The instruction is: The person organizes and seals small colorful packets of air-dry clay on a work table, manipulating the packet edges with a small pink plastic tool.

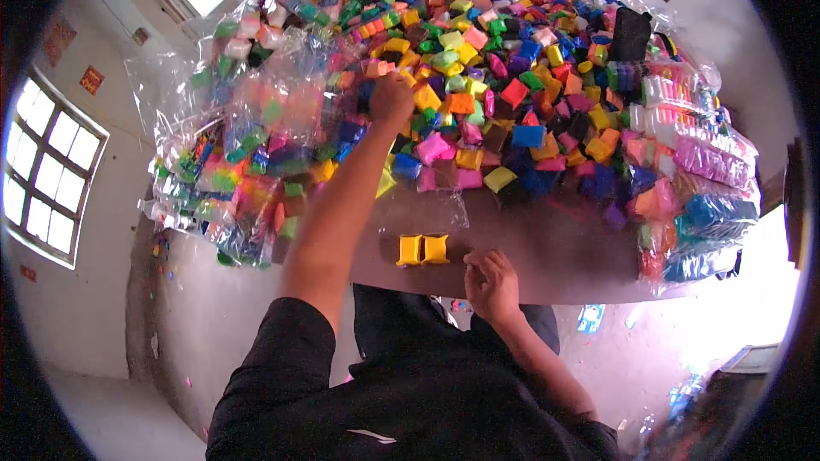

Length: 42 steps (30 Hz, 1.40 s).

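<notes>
My left hand (pixel 391 101) reaches into a big heap of small colourful wrapped packets (pixel 461 103). Its fingertips are hidden among them, beside a peach packet (pixel 377 69), so whether it grips one cannot be made out. Close to the near table edge, my right hand (pixel 493 283) rests with its fingers curled in and nothing visible in them. Just left of it, two yellow packets lie side by side on the table: a left yellow packet (pixel 410 249) and a right yellow packet (pixel 436 248).
The heap covers most of the brown table (pixel 547 243). Clear plastic bags of packets (pixel 286 107) bulge on the left. Bagged packets in rows (pixel 713 162) are stacked on the right. A black packet (pixel 631 34) stands up at the back right. A barred window (pixel 53 166) is at left.
</notes>
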Each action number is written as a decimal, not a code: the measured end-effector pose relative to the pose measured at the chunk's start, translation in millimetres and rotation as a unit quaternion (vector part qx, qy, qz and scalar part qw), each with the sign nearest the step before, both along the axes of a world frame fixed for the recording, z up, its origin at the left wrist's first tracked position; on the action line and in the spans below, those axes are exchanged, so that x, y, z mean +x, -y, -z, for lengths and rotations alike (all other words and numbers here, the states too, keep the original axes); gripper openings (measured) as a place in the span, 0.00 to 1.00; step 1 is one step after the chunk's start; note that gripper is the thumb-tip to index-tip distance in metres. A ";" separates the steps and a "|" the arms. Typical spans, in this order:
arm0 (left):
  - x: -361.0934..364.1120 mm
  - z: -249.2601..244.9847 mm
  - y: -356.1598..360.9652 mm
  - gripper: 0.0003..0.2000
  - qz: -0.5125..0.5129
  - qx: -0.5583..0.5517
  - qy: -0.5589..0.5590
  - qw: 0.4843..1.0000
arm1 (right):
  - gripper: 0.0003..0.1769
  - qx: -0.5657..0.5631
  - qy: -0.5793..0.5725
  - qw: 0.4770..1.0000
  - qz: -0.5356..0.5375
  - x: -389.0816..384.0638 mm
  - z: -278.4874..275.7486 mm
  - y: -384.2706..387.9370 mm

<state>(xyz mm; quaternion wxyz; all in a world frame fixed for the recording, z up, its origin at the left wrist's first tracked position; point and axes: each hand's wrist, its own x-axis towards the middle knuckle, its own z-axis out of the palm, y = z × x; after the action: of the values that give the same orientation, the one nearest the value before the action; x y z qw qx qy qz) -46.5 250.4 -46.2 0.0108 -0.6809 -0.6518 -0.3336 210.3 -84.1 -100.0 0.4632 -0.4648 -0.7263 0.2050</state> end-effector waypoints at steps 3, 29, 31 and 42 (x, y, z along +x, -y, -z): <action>-19.2 4.3 -7.5 0.20 -0.048 0.115 -0.076 0.989 | 0.08 0.023 -0.019 1.000 -0.003 -2.6 4.6 -2.1; 71.2 28.5 425.5 0.11 0.170 -0.458 0.533 0.690 | 0.15 -0.229 -0.107 0.955 -0.153 33.2 -17.5 68.5; 69.8 27.3 430.2 0.12 0.199 -0.450 0.564 0.664 | 0.14 -0.270 -0.133 0.940 -0.159 28.5 -18.7 75.3; 79.2 42.0 445.2 0.17 0.203 -0.488 0.576 0.623 | 0.11 -0.298 -0.161 0.922 -0.187 34.8 -24.2 81.3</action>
<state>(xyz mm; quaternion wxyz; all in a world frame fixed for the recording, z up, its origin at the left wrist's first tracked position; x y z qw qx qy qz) 32.7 -194.7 -88.2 -0.7690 -0.3701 -0.4369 -0.2842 245.1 -165.4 -75.9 0.3668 -0.3980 -0.6211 0.5669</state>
